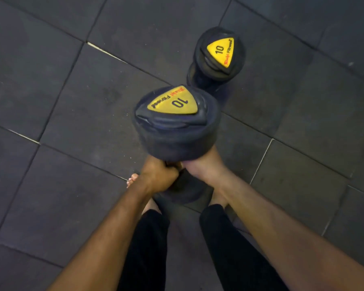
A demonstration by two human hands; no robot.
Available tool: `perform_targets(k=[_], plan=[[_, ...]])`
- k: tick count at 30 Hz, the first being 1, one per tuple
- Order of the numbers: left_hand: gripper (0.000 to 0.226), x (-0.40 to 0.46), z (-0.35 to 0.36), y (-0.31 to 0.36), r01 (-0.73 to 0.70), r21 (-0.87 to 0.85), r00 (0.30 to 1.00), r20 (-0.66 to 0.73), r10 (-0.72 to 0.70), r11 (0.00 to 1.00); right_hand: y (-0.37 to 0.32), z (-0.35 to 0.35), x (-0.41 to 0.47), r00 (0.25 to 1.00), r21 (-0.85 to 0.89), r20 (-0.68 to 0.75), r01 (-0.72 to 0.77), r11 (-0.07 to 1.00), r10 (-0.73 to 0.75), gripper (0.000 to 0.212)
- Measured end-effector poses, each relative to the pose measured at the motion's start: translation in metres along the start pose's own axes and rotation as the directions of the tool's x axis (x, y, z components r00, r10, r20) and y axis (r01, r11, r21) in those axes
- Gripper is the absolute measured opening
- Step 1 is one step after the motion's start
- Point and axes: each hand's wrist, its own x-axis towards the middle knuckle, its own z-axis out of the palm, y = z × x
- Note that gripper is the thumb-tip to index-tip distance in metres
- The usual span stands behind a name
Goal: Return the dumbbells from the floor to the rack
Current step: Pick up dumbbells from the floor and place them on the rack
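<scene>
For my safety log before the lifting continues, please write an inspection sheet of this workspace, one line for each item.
Surface: dark rubber floor tiles, pale seams showing in places.
Job's things: near 10 dumbbell held on end; second 10 dumbbell standing on end on the floor behind it. Rack not in view.
Clutter: nothing seen.
Grips: left hand curled round the near dumbbell's handle; right hand holds under its upper head, fingers hidden.
Cables: nothing seen.
Surroundings: bare toes close under the held dumbbell; black trousers.
</scene>
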Motion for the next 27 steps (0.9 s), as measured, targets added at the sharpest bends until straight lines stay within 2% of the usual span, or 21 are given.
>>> perform_targets(k=[1,3,5,7,9,10,13,16,18,22,27], plan=[[0.008,-0.016,-0.012,0.009,0.009,-0.146,1.0,0.013,-0.007,0.989,-0.011,-0.002,-0.006,1.0,-0.015,0.009,0.007,1.0,-0.006,0.047],[0.019,-0.042,-0.029,0.018,-0.015,-0.247,0.999,0.041,0.026,0.969,-0.04,-0.014,-0.023,0.999,0.024,0.046,-0.014,1.0,0.013,0.042],[0.014,-0.076,-0.051,0.034,-0.054,-0.319,0.997,0.036,0.069,0.946,-0.084,-0.029,-0.047,0.997,0.127,0.048,-0.067,0.99,0.061,0.039],[0.022,-0.115,-0.077,0.056,-0.094,-0.339,0.995,0.007,0.102,0.936,-0.129,-0.037,-0.075,0.991,0.114,0.075,-0.122,0.986,0.114,0.041],[0.015,-0.163,-0.105,0.083,-0.085,-0.391,0.996,-0.015,0.086,0.917,-0.162,-0.042,-0.099,0.989,0.084,0.105,-0.109,0.991,0.1,0.055],[0.015,-0.191,-0.119,0.097,-0.078,-0.408,0.997,-0.025,0.074,0.909,-0.18,-0.044,-0.113,0.987,0.088,0.127,-0.106,0.99,0.094,0.052],[0.018,-0.282,-0.161,0.133,-0.067,-0.434,0.997,-0.051,0.05,0.898,-0.244,-0.054,-0.175,0.97,0.119,0.241,-0.065,0.991,0.034,0.023],[0.019,-0.369,-0.189,0.151,-0.053,-0.481,0.994,-0.112,-0.001,0.875,-0.3,-0.057,-0.24,0.939,0.168,0.342,-0.024,0.986,-0.035,0.018],[0.018,-0.421,-0.2,0.156,-0.053,-0.526,0.982,-0.18,-0.05,0.849,-0.333,-0.053,-0.278,0.91,0.142,0.408,0.014,0.99,-0.071,0.016],[0.013,-0.51,-0.204,0.149,-0.046,-0.594,0.933,-0.314,-0.179,0.803,-0.381,-0.036,-0.35,0.793,0.043,0.598,0.118,0.992,-0.12,0.023],[0.024,-0.61,-0.171,0.13,-0.078,-0.731,0.795,-0.456,-0.401,0.678,-0.402,-0.004,-0.44,0.581,-0.147,0.809,0.343,0.928,-0.087,0.025]])
